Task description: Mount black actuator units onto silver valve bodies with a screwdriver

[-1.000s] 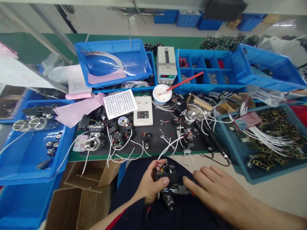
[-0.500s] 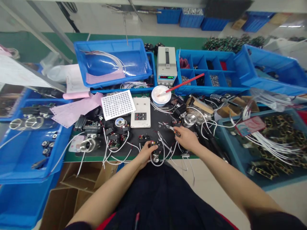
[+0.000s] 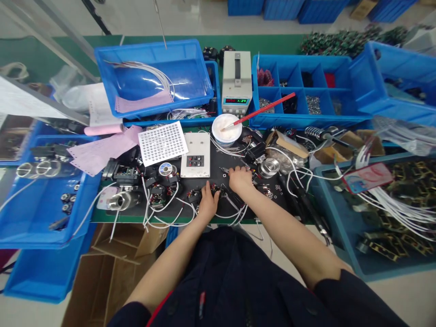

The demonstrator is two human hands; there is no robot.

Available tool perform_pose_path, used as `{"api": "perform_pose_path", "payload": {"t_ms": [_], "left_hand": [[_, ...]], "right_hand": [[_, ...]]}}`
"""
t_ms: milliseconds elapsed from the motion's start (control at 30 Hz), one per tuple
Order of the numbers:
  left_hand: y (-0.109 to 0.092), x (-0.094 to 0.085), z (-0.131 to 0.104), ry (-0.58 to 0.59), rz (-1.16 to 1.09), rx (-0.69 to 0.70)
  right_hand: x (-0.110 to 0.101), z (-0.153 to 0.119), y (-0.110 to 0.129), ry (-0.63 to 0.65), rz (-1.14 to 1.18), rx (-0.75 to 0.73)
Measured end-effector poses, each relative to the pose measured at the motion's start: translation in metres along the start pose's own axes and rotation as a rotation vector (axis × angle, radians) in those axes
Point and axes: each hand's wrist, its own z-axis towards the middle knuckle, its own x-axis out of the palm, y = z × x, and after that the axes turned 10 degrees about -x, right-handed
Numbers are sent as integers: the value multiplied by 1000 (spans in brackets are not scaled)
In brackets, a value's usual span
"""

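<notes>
My left hand (image 3: pixel 208 203) lies low over the black work mat (image 3: pixel 225 206), fingers stretched out and thumb apart. Small black wired assemblies are beside it: one assembly (image 3: pixel 194 196) on its left and another (image 3: pixel 215 187) at the fingertips and thumb, partly hidden. Whether the fingers touch them is unclear. My right hand (image 3: pixel 241 180) is closed, palm down, on the mat just right of the left. Grey jaws of pliers (image 3: pixel 223 169) stick out on its left side; the handles are hidden under the hand. Tweezers (image 3: pixel 232 200) and white wires lie between the hands.
A white panel with switches (image 3: pixel 195 155), a solder spool (image 3: pixel 166 169) and a white tub with a red brush (image 3: pixel 226 130) stand beyond the hands. A power supply (image 3: pixel 237 81) is behind, between blue bins (image 3: pixel 156 50). A metal ring part (image 3: pixel 269 168) sits at right.
My right hand has moved left and lies flatter over the pliers. My left hand has shifted forward and left, its fingers stretching out from the assembly. The camera view has tilted down.
</notes>
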Motion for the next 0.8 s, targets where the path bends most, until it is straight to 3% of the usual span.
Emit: {"api": "perform_pose_path", "payload": {"t_ms": [100,200,333,433,533,600,700,800], "left_hand": [[-3,-8,-8,-35,55,18],[-9,-15,-30,-29,71,105],[-19,0,-56,86,20,232],[-34,38,-37,167,-58,195],[-60,79,6,94,-126,89],[-78,98,31,52,-163,56],[-96,108,50,-3,-231,20],[-96,103,48,-28,-345,-16]], "right_hand": [[-3,-3,2,7,47,4],[-12,-10,0,6,134,23],[-30,-35,-30,-19,362,12],[-37,-73,-72,-74,568,53],[-33,-120,-108,-152,728,149],[-25,-147,-120,-190,795,199],[-8,-171,-118,-218,844,238],[11,-175,-107,-223,861,233]]}}
